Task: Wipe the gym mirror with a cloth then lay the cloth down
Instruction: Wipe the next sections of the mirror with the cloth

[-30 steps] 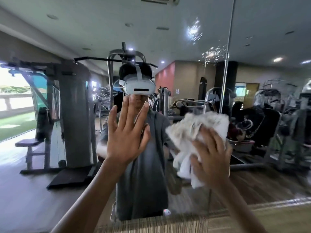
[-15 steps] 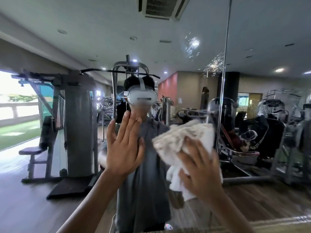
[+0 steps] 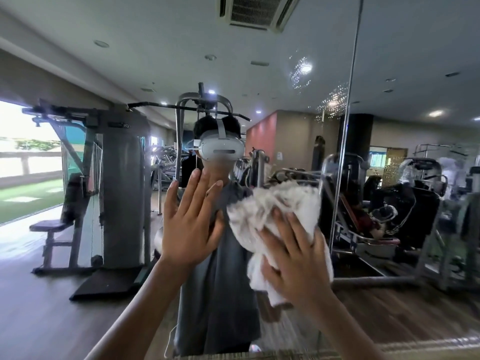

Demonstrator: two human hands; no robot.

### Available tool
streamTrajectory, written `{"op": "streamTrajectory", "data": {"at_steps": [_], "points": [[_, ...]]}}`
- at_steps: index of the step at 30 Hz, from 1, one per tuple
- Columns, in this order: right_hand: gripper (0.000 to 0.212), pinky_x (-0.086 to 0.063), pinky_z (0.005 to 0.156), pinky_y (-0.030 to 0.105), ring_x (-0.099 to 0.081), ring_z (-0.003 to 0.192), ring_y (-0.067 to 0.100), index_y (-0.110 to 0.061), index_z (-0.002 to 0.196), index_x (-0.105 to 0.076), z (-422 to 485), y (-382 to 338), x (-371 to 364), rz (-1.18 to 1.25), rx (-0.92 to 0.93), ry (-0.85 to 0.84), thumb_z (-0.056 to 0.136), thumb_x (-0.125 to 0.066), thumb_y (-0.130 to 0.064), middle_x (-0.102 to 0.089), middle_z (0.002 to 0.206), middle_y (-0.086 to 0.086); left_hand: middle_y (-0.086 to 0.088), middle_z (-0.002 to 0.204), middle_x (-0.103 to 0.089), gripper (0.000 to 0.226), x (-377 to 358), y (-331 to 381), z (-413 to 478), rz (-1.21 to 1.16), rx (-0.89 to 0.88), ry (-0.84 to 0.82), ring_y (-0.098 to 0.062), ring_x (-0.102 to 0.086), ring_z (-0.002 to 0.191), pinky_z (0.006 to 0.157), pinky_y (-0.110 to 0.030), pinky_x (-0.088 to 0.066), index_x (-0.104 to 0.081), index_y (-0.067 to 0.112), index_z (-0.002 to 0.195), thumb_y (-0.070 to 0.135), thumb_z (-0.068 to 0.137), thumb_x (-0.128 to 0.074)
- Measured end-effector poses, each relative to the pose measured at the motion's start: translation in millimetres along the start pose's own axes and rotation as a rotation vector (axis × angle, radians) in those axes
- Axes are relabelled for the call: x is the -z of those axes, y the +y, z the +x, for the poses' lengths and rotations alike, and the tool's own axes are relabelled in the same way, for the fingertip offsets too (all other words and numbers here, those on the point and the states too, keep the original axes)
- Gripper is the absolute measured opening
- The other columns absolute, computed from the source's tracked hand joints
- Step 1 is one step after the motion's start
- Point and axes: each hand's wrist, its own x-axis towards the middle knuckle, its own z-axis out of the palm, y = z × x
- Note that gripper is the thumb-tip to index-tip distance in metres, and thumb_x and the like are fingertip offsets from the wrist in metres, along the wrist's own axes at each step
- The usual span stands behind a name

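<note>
My right hand (image 3: 296, 258), fingers spread flat, presses the cloth (image 3: 272, 203) against the mirror (image 3: 104, 61), centre scene. It has slid left, away from the seam (image 3: 342, 152), toward my left hand (image 3: 189, 229), which lies flat with its fingers apart. I judge the wiping unfinished.

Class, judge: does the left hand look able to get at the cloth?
Probably yes: the left hand is open beside the cloth, nothing between them; the right hand covers only its lower part.

Grey cable machine (image 3: 124, 190) w/ bench (image 3: 49, 226) stands on my left, wood floor (image 3: 39, 320) under it. Daylight + grass (image 3: 28, 201) thru window (image 3: 28, 152) far left. AC vent (image 3: 255, 11) overhead, red wall (image 3: 261, 136) far back.
</note>
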Motion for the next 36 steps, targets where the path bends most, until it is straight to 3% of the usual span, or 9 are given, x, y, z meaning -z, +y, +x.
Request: {"op": "streamTrajectory", "data": {"at_steps": [6,11,13,17,19,24,29,33,36], "points": [[0.06,-0.04,0.095,0.056,-0.034,0.135,0.032,-0.023,0.141,-0.04,43.4,75.8,24.1,0.025,-0.228,-0.01,0.083,-0.041,-0.039,-0.035,0.152,0.013,-0.014,0.152,-0.047,0.051,4.9,-1.0,8.4,-0.05,-0.008,0.04,-0.029,-0.043,0.141,0.116,-0.054,-0.025,-0.063,0.01,0.133,0.03,0.088,-0.053],[0.067,-0.028,0.105,0.06,-0.026,0.143,0.032,-0.025,0.153,-0.033,151.1,63.6,42.8,0.101,-0.389,0.083,0.089,-0.032,-0.044,-0.028,0.16,0.011,-0.018,0.117,-0.063,0.043,17.4,6.1,42.4,-0.078,0.078,0.029,-0.03,-0.046,0.109,0.101,-0.045,-0.03,-0.071,0.007,0.112,0.029,0.086,-0.045],[0.068,-0.017,0.11,0.057,-0.025,0.145,0.031,-0.025,0.153,-0.035,158.7,42.7,44.4,0.054,-0.233,0.071,0.088,-0.033,-0.045,-0.026,0.162,0.009,-0.018,0.117,-0.061,0.042,20.1,2.6,65.9,-0.118,0.085,0.035,-0.029,-0.043,0.103,0.092,-0.043,-0.03,-0.068,0.006,0.112,0.026,0.086,-0.043],[0.074,-0.025,0.108,0.056,-0.019,0.15,0.026,-0.031,0.154,-0.029,110.3,41.3,37.3,-0.089,0.277,-0.023,0.082,-0.039,-0.046,-0.018,0.165,0.004,-0.019,0.123,-0.055,0.034,21.3,-21.1,117.4,-0.198,0.106,0.099,-0.029,-0.041,0.107,0.086,-0.041,-0.032,-0.063,0.006,0.112,0.012,0.084,-0.047],[0.072,-0.024,0.109,0.055,-0.021,0.149,0.025,-0.033,0.15,-0.033,94.2,72.8,36.2,-0.118,0.357,-0.037,0.08,-0.042,-0.047,-0.022,0.164,0.003,-0.018,0.123,-0.055,0.031,22.4,-34.2,143.4,-0.178,0.057,0.131,-0.029,-0.043,0.111,0.088,-0.04,-0.033,-0.06,0.008,0.112,0.005,0.081,-0.056],[0.057,-0.043,0.095,0.057,-0.04,0.136,0.032,-0.027,0.137,-0.044,161.9,141.6,53.3,-0.081,0.094,0.052,0.082,-0.042,-0.043,-0.042,0.151,0.008,-0.019,0.133,-0.055,0.034,19.0,-47.2,213.7,-0.054,-0.115,0.099,-0.035,-0.046,0.128,0.102,-0.043,-0.031,-0.058,0.007,0.116,0.013,0.084,-0.053],[0.064,-0.031,0.101,0.054,-0.029,0.136,0.026,-0.029,0.145,-0.041,269.3,119.4,66.3,-0.001,-0.236,0.244,0.087,-0.032,-0.054,-0.035,0.152,0.002,-0.021,0.154,-0.041,0.055,5.0,-37.2,268.7,-0.005,-0.037,0.08,-0.037,-0.034,0.145,0.114,-0.046,-0.019,-0.052,0.008,0.139,0.028,0.091,-0.035],[0.06,-0.032,0.1,0.055,-0.033,0.141,0.025,-0.03,0.148,-0.044,249.4,121.7,55.1,-0.163,0.331,0.25,0.091,-0.041,-0.047,-0.036,0.157,0.006,-0.016,0.167,-0.013,0.065,0.0,-39.8,266.9,0.034,0.054,0.101,-0.028,-0.008,0.155,0.123,-0.048,0.002,-0.024,0.015,0.159,0.036,0.097,-0.019],[0.057,-0.031,0.102,0.053,-0.037,0.143,0.025,-0.033,0.142,-0.049,239.2,174.2,65.0,-0.231,0.824,0.184,0.087,-0.05,-0.044,-0.038,0.156,0.006,-0.016,0.167,-0.009,0.067,-0.2,-40.2,264.8,0.044,0.071,0.065,-0.027,-0.003,0.156,0.124,-0.053,0.002,-0.018,0.013,0.16,0.037,0.098,-0.011]]}}
